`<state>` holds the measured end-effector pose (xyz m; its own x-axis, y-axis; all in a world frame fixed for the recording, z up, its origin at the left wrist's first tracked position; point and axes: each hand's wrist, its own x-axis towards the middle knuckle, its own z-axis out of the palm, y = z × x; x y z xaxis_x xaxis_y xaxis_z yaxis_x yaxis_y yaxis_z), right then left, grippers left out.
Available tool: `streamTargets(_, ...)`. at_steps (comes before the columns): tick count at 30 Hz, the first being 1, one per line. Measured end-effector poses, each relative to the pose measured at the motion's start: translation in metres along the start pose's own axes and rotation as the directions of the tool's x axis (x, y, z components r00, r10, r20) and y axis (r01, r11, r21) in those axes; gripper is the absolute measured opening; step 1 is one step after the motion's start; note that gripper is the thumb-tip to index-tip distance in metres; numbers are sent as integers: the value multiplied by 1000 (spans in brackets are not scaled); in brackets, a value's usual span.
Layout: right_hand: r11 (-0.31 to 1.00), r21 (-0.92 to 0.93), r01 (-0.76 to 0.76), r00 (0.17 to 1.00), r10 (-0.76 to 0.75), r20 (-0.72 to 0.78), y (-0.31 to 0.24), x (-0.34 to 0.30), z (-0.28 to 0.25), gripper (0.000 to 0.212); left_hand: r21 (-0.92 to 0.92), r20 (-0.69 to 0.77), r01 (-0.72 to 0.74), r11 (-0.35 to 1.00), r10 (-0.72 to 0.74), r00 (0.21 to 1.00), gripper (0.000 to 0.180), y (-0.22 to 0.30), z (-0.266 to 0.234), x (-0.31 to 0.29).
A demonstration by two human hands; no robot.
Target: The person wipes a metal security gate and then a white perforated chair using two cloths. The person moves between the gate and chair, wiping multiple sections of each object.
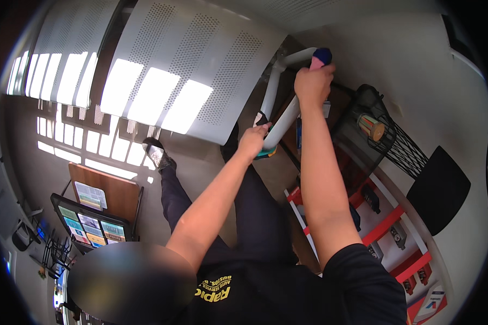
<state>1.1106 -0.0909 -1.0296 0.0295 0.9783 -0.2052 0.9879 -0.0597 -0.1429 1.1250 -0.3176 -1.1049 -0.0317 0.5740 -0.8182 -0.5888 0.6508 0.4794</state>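
A silver bench seat (195, 70) of perforated metal spans the upper left, with a grey tubular armrest (283, 125) at its right end. My right hand (313, 86) is closed at the armrest's upper bend around a pink and dark blue piece (321, 57) that looks like bunched cloth. Lower down, beside the same tube, my left hand (251, 143) has its fingers curled. Above those fingers shows a black and pale thing (261, 120), and a teal and orange edge (267, 154) shows below. Its kind is unclear, since the hand covers most of it.
To the right stand a black wire-mesh stand (363, 122) and a red and white shelf (385, 235) with several dark bottles. A black panel (439, 189) leans by the wall. At left are a brown wooden board (106, 187) and a rack of leaflets (89, 222).
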Motion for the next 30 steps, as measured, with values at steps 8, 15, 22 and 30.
streamTargets(8, 854, -200, 481, 623, -172, 763, -13, 165, 4, 39, 518, 207, -404, 754, 348, 914, 36, 43, -3, 104)
streamTargets(15, 865, -44, 499, 56, 18, 998, -4, 260, 93, 51, 642, 11, -360, 677, 461, 887, 34, 66, 18, 220)
streamTargets(22, 694, -56, -718, -66, 12, 998, 60, 232, 96, 64, 385, 176, -457, 802, 422, 889, 32, 23, -6, 91)
streamTargets(30, -227, 341, -912, 385, -759, 525, 126, 80, 115, 36, -209, 69, 390, 897, -384, 921, 44, 50, 4, -54)
